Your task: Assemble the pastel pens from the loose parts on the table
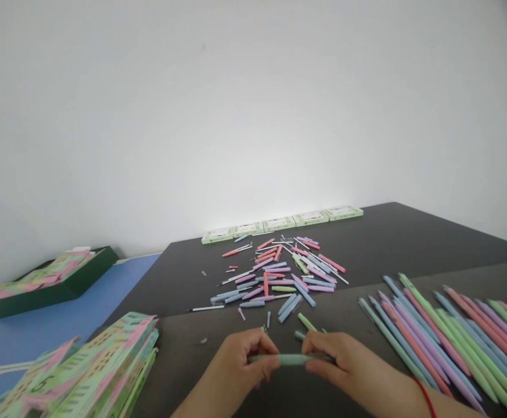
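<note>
The person in front of me holds a pale green pen (292, 359) roughly level above the table (410, 244), toward its near edge. The fingers of the left hand (253, 357) are clamped on 1 end, those of the right hand (338, 359) on the other; a red cord (425, 397) circles the right wrist. Beyond the hands, loose pen parts (265, 285) in red, blue, purple and green spread across the middle of the table. Along the far edge I count 5 flat boxes (279, 223) in a row. Pens (457, 342) lie side by side toward the near right corner. Printed packets (92, 371) are stacked at the near left corner; past the left edge, a dark green tray (83, 283) sits on a blue surface (136, 278).
</note>
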The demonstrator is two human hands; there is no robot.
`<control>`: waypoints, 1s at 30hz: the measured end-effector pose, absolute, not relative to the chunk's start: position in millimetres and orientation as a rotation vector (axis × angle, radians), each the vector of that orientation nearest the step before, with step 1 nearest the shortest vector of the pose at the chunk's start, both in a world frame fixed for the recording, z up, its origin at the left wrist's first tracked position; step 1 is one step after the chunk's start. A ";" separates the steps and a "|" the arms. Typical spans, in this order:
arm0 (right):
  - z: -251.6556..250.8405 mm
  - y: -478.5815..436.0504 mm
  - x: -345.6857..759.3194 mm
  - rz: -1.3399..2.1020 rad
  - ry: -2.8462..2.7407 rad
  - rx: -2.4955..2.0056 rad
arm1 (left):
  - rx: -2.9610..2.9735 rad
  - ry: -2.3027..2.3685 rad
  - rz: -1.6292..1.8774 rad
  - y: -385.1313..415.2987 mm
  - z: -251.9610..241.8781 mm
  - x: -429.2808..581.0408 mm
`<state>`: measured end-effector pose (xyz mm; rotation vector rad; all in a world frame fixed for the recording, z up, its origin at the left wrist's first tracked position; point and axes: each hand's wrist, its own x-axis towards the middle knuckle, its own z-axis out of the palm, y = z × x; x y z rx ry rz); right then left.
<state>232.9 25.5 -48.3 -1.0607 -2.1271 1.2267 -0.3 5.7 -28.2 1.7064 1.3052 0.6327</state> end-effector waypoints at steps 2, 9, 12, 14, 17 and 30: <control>-53.0 25.3 233.1 1.568 -1.976 -1.055 | 1.773 1.327 0.602 2.9 -26.3 2.0; -54.1 28.7 236.1 1.895 -1.832 -1.032 | 2.106 1.328 0.625 -2.8 -14.9 7.6; -54.2 28.7 233.7 1.368 -2.094 -1.078 | 2.098 1.395 0.591 -1.5 -15.5 7.2; -55.7 27.0 232.4 1.485 -2.090 -1.086 | 2.135 1.389 0.564 -1.5 -14.9 6.4; -53.5 23.4 232.3 1.932 -1.881 -1.054 | 2.279 1.312 0.537 -2.9 -12.6 5.1; -69.6 29.3 230.4 1.717 -1.358 -0.885 | 1.863 1.321 0.688 -5.6 -43.8 24.1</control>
